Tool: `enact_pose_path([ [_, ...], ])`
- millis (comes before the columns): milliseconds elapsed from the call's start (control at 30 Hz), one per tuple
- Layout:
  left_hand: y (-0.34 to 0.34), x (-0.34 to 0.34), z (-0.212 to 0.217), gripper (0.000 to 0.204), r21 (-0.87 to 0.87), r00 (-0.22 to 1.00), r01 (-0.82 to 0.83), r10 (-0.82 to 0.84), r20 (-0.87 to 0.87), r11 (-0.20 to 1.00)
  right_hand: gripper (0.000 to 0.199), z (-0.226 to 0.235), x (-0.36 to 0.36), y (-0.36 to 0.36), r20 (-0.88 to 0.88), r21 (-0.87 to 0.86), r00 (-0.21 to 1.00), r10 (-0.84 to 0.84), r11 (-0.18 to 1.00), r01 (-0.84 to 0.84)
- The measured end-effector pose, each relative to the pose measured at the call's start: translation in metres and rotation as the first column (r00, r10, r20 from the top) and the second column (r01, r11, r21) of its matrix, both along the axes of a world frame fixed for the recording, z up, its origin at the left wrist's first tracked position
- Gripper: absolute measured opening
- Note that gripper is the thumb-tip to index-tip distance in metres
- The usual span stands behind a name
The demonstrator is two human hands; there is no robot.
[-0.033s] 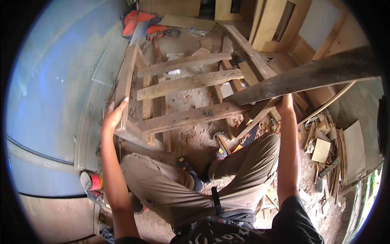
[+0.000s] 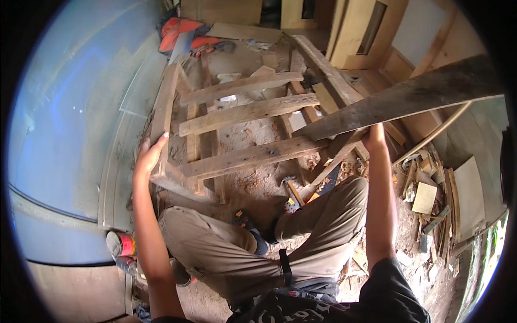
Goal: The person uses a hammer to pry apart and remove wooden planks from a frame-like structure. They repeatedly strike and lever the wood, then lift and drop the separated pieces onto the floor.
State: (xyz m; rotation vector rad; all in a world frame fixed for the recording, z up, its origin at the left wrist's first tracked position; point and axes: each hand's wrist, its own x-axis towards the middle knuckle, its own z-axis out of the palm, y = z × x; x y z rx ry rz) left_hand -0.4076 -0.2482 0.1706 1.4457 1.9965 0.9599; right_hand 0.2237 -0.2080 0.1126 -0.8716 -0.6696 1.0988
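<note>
A rough wooden frame (image 2: 253,114) of old boards with crosspieces stands in front of my knees, tilted. My left hand (image 2: 148,155) is closed round its left beam (image 2: 166,105), thumb lying along the inner face. On the far side of my right knee, my right hand (image 2: 375,138) grips the frame's right side, close under a wide dark plank (image 2: 409,99). That plank slants up to the right and hides most of the right fingers. A hammer (image 2: 293,191) lies on the floor by my feet, below the frame's near crosspiece.
Blue-grey panels (image 2: 70,134) line the left side. A tin can (image 2: 120,244) stands beside my left forearm. Wood scraps (image 2: 431,199) pile up on the right. Orange and dark cloth (image 2: 180,35) lies at the far left, and wooden cabinets (image 2: 366,37) stand at the back right.
The view has shifted slightly, with the scene a little further left. The left end of the frame sits a touch lower. Both hands keep their hold.
</note>
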Motion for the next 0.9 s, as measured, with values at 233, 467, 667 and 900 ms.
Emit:
enact_pose_path([
  [233, 0.01, -0.009, -0.018, 0.087, 0.062, 0.961, -0.132, 0.143, -0.239, 0.989, 0.055, 0.051, -0.015, -0.017, 0.526, 0.092, 0.8, -0.289, 0.954, 0.284],
  [467, -0.007, -0.016, -0.006, 0.073, 0.144, 0.901, -0.052, 0.108, -0.419, 0.988, 0.099, 0.206, -0.062, -0.066, 0.041, 0.568, 0.998, -0.043, 0.823, 0.012],
  [667, -0.027, 0.126, 0.005, 0.067, 0.339, 0.873, 0.291, -0.103, -0.476, 0.895, 0.104, 0.208, -0.049, -0.067, 0.091, 0.615, 0.932, -0.351, 0.756, 0.224],
  [900, -0.04, 0.256, 0.029, 0.057, 0.37, 0.771, 0.636, -0.537, -0.342, 0.677, 0.107, 0.204, -0.046, -0.052, 0.141, 0.584, 0.922, -0.361, 0.782, 0.217],
])
